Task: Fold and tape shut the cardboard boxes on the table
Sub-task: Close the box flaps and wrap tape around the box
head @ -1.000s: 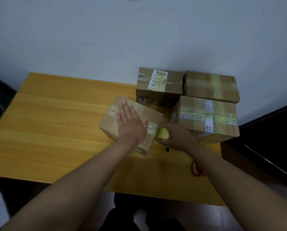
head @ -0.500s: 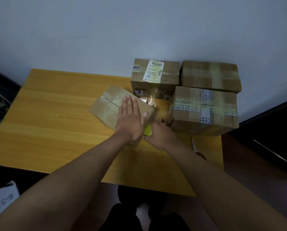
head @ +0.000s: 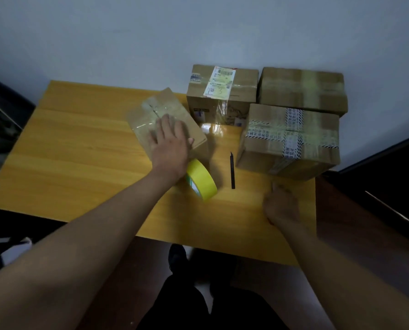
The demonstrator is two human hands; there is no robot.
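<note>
A small taped cardboard box (head: 162, 110) lies at an angle mid-table, and my left hand (head: 170, 145) rests flat on its top with straight fingers. A yellow tape roll (head: 203, 180) lies on the table just in front of that box, beside my left wrist, with no hand on it. My right hand (head: 280, 206) hovers low over the table near its right front edge, below the big box. It is blurred, and I cannot make out whether it holds anything.
Three taped boxes stand at the back right: a labelled box (head: 222, 91), a plain box (head: 302, 90), and a printed-tape box (head: 289, 139). A thin black blade or pen (head: 232, 170) lies between the roll and that box. The wooden table (head: 79, 151) stands against a wall.
My right hand let go of the yellow tape roll and moved right, toward the table's right front. The small box shifted left and back under my left hand.
</note>
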